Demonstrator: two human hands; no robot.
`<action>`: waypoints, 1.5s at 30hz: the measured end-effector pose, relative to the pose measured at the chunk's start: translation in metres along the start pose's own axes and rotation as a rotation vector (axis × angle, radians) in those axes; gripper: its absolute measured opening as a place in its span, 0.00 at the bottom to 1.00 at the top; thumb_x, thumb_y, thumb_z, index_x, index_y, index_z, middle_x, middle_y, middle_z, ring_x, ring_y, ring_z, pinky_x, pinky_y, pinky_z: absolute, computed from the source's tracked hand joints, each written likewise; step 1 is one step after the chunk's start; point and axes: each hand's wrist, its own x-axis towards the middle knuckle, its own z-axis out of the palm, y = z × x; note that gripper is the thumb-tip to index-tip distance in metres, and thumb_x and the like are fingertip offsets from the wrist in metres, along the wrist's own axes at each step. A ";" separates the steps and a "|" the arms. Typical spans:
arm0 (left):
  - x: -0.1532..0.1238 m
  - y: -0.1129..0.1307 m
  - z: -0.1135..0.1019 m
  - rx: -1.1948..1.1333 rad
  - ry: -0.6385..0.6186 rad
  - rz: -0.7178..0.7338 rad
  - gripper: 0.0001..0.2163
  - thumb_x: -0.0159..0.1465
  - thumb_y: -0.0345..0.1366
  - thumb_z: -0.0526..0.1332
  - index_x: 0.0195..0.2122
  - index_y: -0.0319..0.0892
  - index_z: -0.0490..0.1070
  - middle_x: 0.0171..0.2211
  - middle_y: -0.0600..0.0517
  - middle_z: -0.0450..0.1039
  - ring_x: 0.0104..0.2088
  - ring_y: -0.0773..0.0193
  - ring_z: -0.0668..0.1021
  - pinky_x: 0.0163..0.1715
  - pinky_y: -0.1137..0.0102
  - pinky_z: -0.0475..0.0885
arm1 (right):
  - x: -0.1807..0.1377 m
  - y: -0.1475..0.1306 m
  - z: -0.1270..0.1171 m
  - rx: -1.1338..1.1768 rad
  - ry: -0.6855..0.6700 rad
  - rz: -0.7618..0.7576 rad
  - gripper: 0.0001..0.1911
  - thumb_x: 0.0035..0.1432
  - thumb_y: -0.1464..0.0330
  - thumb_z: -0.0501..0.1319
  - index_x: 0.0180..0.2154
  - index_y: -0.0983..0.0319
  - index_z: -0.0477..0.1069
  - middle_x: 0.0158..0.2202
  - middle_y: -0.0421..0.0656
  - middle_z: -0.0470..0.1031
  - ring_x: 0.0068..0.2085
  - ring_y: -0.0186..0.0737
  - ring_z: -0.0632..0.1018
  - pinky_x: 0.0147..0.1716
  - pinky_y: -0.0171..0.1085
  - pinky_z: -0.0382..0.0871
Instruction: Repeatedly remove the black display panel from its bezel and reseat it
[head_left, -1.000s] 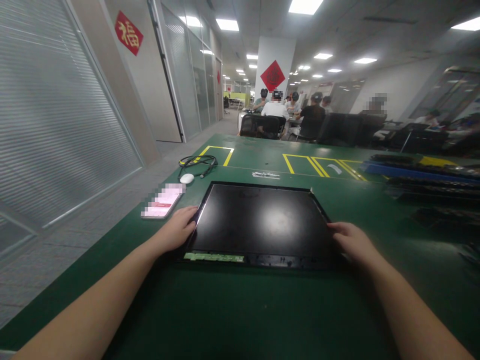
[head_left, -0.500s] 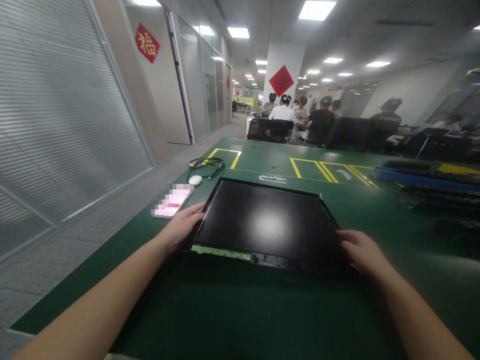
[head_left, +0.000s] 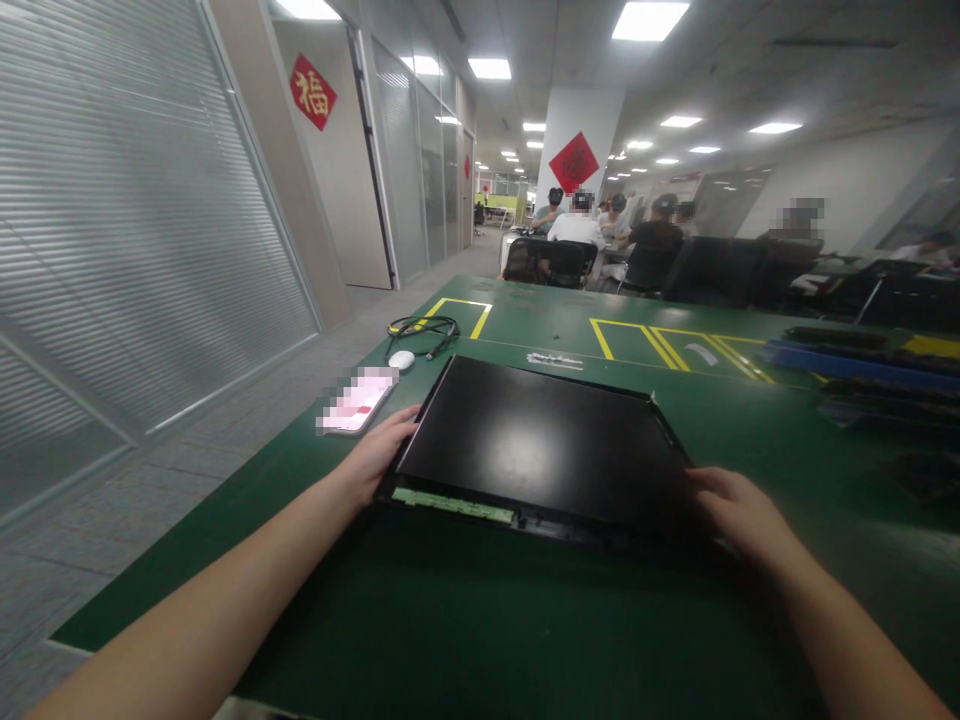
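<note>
A flat black LCD screen panel (head_left: 540, 440) lies face up in front of me, with a green circuit strip (head_left: 453, 505) along its near edge at the left. My left hand (head_left: 382, 452) grips its left side, thumb on the frame and the other fingers partly hidden beneath. On the opposite side my right hand (head_left: 735, 502) is closed round the right edge, its fingertips out of sight under the panel. Ceiling light reflects as a pale patch on the screen. Whether the panel rests on the table or is slightly raised, I cannot tell.
The green table (head_left: 420, 620) carries a phone (head_left: 360, 402), a white mouse (head_left: 401, 361) and a coiled black cable (head_left: 431, 328) at the left. Yellow tape (head_left: 630, 323) marks its far part. Dark parts (head_left: 885, 375) are stacked at the right. Several people sit beyond.
The whole view has shifted slightly, so the table and surroundings appear a little further right. Both hands keep their hold on the screen panel, which shows hardly any movement against the table.
</note>
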 end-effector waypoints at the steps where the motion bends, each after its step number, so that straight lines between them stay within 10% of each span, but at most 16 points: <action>1: -0.001 0.000 0.000 0.013 0.005 -0.005 0.31 0.61 0.24 0.60 0.66 0.43 0.58 0.23 0.54 0.79 0.20 0.62 0.81 0.21 0.71 0.77 | 0.001 0.002 0.001 0.001 -0.004 -0.003 0.19 0.46 0.70 0.60 0.42 0.61 0.79 0.40 0.48 0.80 0.40 0.46 0.79 0.42 0.44 0.73; 6: -0.005 0.001 -0.002 0.091 0.002 0.029 0.39 0.59 0.23 0.63 0.70 0.52 0.50 0.21 0.55 0.78 0.17 0.60 0.79 0.17 0.70 0.74 | 0.007 0.013 0.004 0.008 -0.003 -0.051 0.20 0.44 0.68 0.60 0.41 0.62 0.80 0.37 0.48 0.80 0.38 0.47 0.80 0.39 0.43 0.74; 12: -0.005 0.002 -0.004 0.071 -0.065 0.028 0.29 0.60 0.33 0.68 0.63 0.46 0.66 0.31 0.47 0.83 0.27 0.55 0.84 0.25 0.67 0.79 | 0.008 0.015 0.005 0.006 0.022 -0.045 0.19 0.43 0.67 0.60 0.40 0.61 0.81 0.35 0.47 0.80 0.36 0.46 0.80 0.36 0.41 0.74; 25: -0.025 0.017 0.009 0.185 -0.016 0.015 0.20 0.58 0.24 0.62 0.51 0.43 0.78 0.31 0.50 0.85 0.30 0.58 0.85 0.25 0.71 0.78 | 0.001 0.010 0.006 0.029 0.020 -0.029 0.21 0.44 0.68 0.60 0.42 0.61 0.81 0.35 0.46 0.80 0.37 0.45 0.80 0.37 0.40 0.73; 34: -0.015 0.011 -0.004 0.286 -0.106 0.132 0.18 0.58 0.50 0.66 0.40 0.42 0.81 0.46 0.44 0.83 0.50 0.48 0.81 0.51 0.59 0.74 | 0.001 0.008 0.009 -0.007 0.011 -0.038 0.21 0.47 0.68 0.59 0.44 0.62 0.80 0.42 0.49 0.80 0.40 0.46 0.80 0.41 0.41 0.72; 45: -0.015 0.008 -0.007 0.522 -0.024 0.379 0.28 0.43 0.51 0.75 0.46 0.47 0.81 0.62 0.46 0.70 0.61 0.39 0.70 0.60 0.54 0.66 | 0.001 0.006 0.010 -0.014 -0.013 -0.042 0.21 0.49 0.67 0.58 0.45 0.63 0.78 0.44 0.50 0.79 0.43 0.47 0.79 0.45 0.43 0.71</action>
